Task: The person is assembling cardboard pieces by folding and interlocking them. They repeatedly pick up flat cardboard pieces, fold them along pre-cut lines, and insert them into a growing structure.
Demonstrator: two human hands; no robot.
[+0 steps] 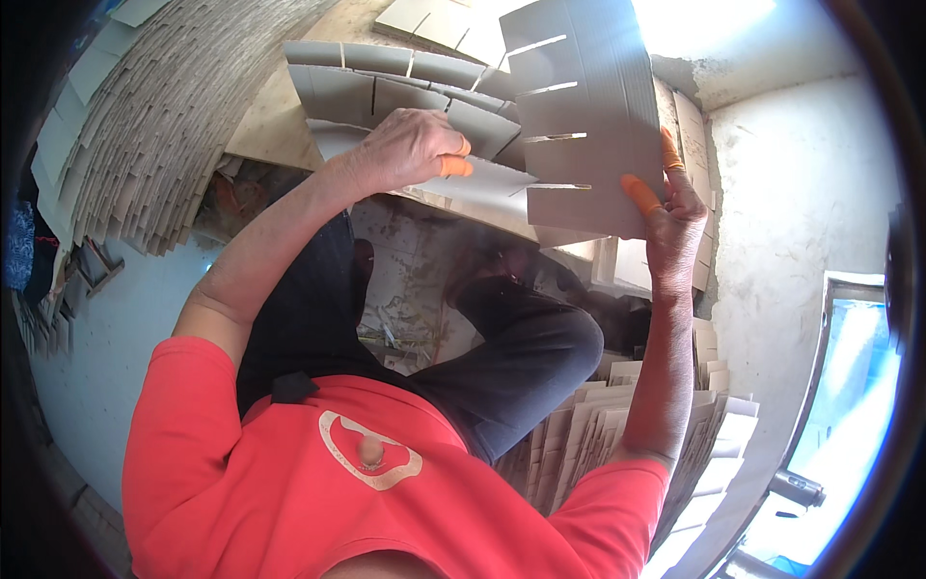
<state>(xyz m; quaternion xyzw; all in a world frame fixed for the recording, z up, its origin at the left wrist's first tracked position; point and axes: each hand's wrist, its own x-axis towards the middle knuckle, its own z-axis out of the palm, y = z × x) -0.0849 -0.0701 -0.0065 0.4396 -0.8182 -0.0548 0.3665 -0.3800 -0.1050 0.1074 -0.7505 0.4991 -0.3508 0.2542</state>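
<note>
My right hand (672, 214) grips a grey cardboard divider sheet (603, 125) by its lower right part, holding it upright. Several slots are cut into the sheet's left edge. Left of it, cardboard strips (328, 92) with slots stand on edge in rows on the work surface. My left hand (410, 150) is closed at the top edge of the nearest strip (492, 183), its fingers curled round that edge; the grip itself is partly hidden. Orange finger covers are on fingers of both hands. The held sheet's lower left slot is close to the nearest strip's right end.
A tall mass of stacked cardboard pieces (183, 106) rises at the left. More slotted cardboard (434, 24) lies at the back of the wooden surface (275, 121). Cardboard stacks (579, 434) stand beside my right leg. A wall (781, 183) bounds the right side.
</note>
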